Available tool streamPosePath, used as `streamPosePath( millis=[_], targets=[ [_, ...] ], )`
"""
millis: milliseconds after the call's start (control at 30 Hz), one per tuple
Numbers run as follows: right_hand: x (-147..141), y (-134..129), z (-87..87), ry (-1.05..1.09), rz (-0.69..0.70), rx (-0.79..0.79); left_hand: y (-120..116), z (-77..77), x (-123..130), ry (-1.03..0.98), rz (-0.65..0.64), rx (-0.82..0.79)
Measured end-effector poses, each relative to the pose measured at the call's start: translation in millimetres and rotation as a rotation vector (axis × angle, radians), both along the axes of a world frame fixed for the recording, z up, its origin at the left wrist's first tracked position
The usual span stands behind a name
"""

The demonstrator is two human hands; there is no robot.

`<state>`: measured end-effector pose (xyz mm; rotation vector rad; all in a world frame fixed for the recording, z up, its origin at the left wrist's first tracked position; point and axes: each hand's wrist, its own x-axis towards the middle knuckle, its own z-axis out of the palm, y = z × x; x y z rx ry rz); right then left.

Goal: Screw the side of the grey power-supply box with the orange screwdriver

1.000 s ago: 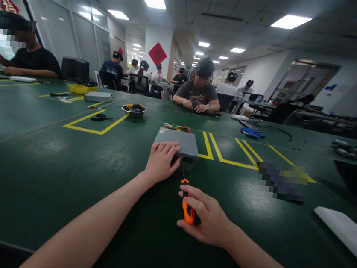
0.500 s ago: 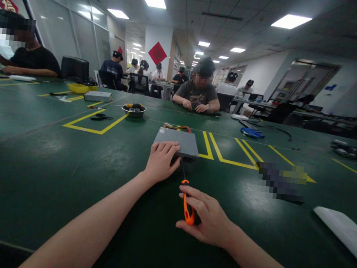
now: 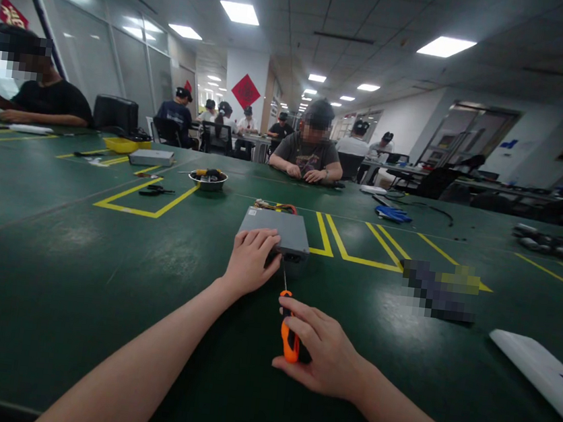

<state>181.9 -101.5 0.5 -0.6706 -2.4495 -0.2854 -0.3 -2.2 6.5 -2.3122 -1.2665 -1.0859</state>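
Left forearm (image 3: 143, 358): bare, angled from the lower edge inward and forward.
Left wrist (image 3: 224, 290): held nearly in line with the forearm.
Left hand (image 3: 253, 255): placed farther forward than the right; back turned up, clasp kept.
Left fingers (image 3: 261, 237): bunched side by side; left thumb (image 3: 274, 264) set lower, to their right.
Right forearm (image 3: 415, 416): bare, angled inward from lower right.
Right hand (image 3: 319, 351): grip formed, fingers pointed leftward.
Right thumb (image 3: 291, 369): set nearest the body, opposed to the fingertips.
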Motion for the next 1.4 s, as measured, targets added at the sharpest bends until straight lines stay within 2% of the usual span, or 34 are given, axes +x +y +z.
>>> streamPosePath(
  millis=[133, 267, 367, 467, 567, 667, 767, 867, 967, 1100, 1200, 1300, 1400],
  targets=[
    [-1.7, -1.8, 2.9, -0.104, 0.022, 0.047, 0.9, -1.0, 0.0, 0.003, 0.004, 0.009],
    [0.5, 2.5, -2.3, -0.033, 0.046, 0.099, 1.3, -1.5, -0.4, -0.001, -0.002, 0.006],
    [0.9, 2.9, -3.6, 0.022, 0.042, 0.035, 1.0, -1.4, -0.2, -0.001, -0.004, 0.002],
    [-1.2, -0.3, 0.6, -0.056, 0.054, -0.019, 0.8, -1.3, 0.0, -0.005, 0.002, 0.005],
    [-2.8, -1.7, 3.4, -0.118, 0.039, 0.04, 0.8, -1.3, 0.1, -0.005, 0.003, 0.005],
    [-2.1, 0.4, 0.4, -0.034, 0.045, 0.113, 0.7, -1.1, -0.1, -0.003, -0.001, -0.002],
    [-1.1, 1.9, -2.8, 0.005, 0.045, 0.055, 0.4, -0.7, -0.1, -0.002, -0.002, -0.004],
    [-1.2, 0.5, -1.0, -0.064, 0.046, -0.033, 0.6, -0.4, -0.1, 0.002, -0.003, -0.003],
    [-1.6, -0.7, 2.6, -0.144, 0.036, -0.012, 1.1, -0.6, -0.3, 0.005, -0.006, -0.009],
    [-0.6, 2.2, 1.0, -0.055, 0.054, 0.079, 1.3, -0.8, -1.3, 0.009, -0.007, -0.016],
    [0.5, 4.6, -2.6, 0.028, 0.069, 0.04, 0.8, -0.5, -1.8, 0.016, -0.005, -0.017],
    [1.5, 4.5, -2.0, 0.021, 0.055, -0.018, 0.4, -0.2, -1.6, 0.018, -0.002, -0.016],
    [5.4, 2.2, 3.8, -0.014, 0.044, 0.066, 0.5, -0.1, -1.5, 0.018, -0.001, -0.013]
  ],
)
